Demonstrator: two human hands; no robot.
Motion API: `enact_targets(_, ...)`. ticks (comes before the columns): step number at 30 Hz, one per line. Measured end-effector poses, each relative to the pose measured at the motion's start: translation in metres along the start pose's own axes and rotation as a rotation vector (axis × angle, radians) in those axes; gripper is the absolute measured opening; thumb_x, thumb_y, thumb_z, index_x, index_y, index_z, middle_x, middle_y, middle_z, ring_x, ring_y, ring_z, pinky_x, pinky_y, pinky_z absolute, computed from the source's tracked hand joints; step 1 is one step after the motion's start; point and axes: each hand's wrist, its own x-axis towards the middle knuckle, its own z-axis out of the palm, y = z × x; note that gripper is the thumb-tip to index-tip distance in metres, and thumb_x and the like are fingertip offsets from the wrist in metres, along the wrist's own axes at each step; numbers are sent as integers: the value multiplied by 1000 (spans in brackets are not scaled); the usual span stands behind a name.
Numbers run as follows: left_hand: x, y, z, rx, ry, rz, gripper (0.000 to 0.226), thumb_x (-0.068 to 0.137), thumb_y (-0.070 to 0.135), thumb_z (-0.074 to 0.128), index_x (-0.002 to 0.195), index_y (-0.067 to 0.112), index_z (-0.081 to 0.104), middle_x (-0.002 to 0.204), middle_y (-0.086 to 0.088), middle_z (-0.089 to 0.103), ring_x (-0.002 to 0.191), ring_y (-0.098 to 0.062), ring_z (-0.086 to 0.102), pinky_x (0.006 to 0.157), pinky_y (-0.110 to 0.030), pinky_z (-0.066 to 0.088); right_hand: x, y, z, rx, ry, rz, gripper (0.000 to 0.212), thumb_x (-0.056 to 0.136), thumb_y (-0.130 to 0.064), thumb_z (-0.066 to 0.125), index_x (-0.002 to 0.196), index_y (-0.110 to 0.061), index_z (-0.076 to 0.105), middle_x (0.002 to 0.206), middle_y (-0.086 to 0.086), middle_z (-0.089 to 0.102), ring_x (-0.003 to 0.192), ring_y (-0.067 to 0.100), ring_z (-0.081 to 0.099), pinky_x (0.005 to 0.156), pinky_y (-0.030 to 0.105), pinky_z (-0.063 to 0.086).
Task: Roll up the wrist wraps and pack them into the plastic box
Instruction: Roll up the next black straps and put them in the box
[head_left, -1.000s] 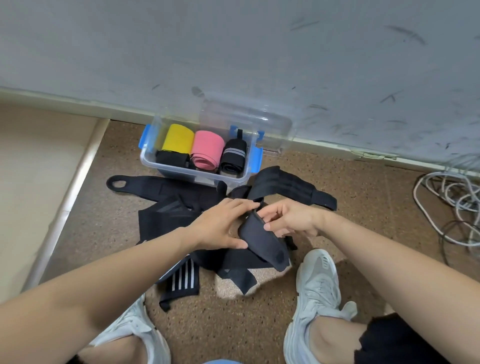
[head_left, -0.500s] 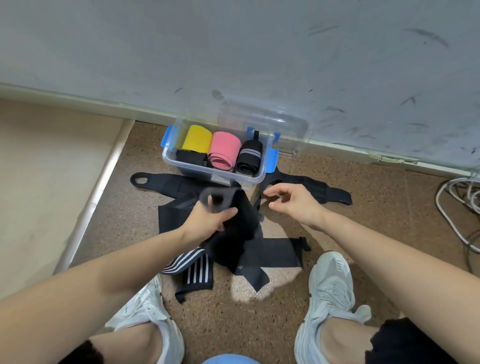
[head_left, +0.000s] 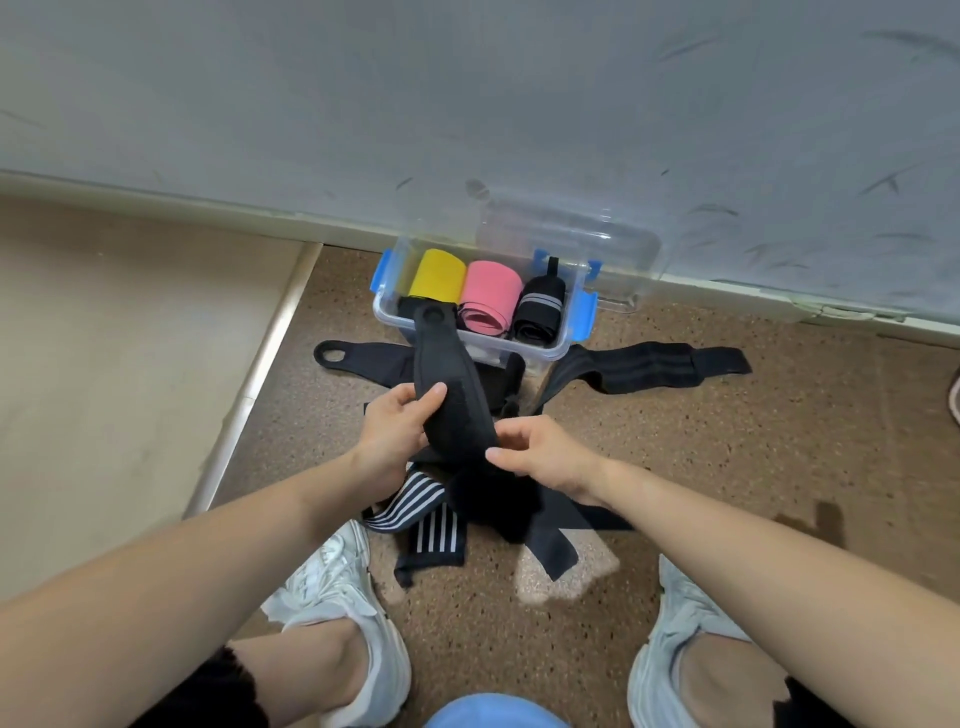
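Observation:
A clear plastic box (head_left: 540, 353) with blue clips stands on the floor by the wall. It holds a yellow roll (head_left: 437, 274), a pink roll (head_left: 491, 291) and a black roll with grey stripes (head_left: 540, 304). I hold a black wrist wrap (head_left: 451, 382) lifted above the pile, its far end pointing toward the box. My left hand (head_left: 397, 423) grips its left side, thumb on top. My right hand (head_left: 540, 452) pinches its near end. More black wraps (head_left: 511, 499) and a white-striped one (head_left: 421, 512) lie under my hands.
The box's clear lid (head_left: 566, 244) leans on the grey wall behind it. Black wraps (head_left: 639, 366) stretch across the speckled floor to the right, and another with a thumb loop (head_left: 358, 358) to the left. My two white shoes (head_left: 343, 587) sit near the bottom. A raised beige step (head_left: 130, 332) is left.
My left hand has raised the black wrap and stretched it toward the box. My right hand came back from the right and took hold of its near end.

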Motion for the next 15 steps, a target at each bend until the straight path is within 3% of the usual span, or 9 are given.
enact_targets(3,-9,1,-3,128,-150,-9,30,98,25,68,123,9,67,116,-8,77,111,-22,72,94,-37,57,3,-7,14,133,166,-33,19,101,-8,58,115,-5,72,94,4,72,81,8,61,68,22,45)
enact_targets(7,-15,-5,-5,151,-198,29,26,99,6,64,124,1,66,114,-16,76,109,-32,73,89,-36,62,6,-14,12,165,168,-35,18,99,-15,65,114,-11,75,106,9,77,94,16,72,79,33,59)
enact_targets(9,-15,0,-8,139,-171,40,24,100,6,62,123,0,66,113,-16,76,107,-31,74,85,-32,62,8,-13,-4,-114,284,-92,21,93,-24,72,113,-18,77,105,-1,78,99,13,72,87,34,58)
enact_targets(11,-13,5,-12,144,-156,56,24,100,6,62,123,1,65,113,-15,77,106,-29,74,84,-32,63,13,-9,-29,-590,403,-158,27,88,-30,75,114,-23,75,111,-5,74,109,15,62,95,35,50)
enact_targets(13,-12,8,-17,173,-158,77,23,100,6,62,122,1,65,112,-14,77,104,-28,75,83,-32,63,16,-4,-53,-963,325,-127,42,88,-37,73,128,-28,67,128,-4,66,122,21,48,103,41,42)
enact_targets(15,-12,11,-24,184,-159,91,23,100,5,62,122,0,65,112,-16,77,103,-29,75,82,-33,63,19,5,-68,-1164,167,-1,60,88,-50,69,144,-34,52,146,-4,53,134,25,39,109,45,33)
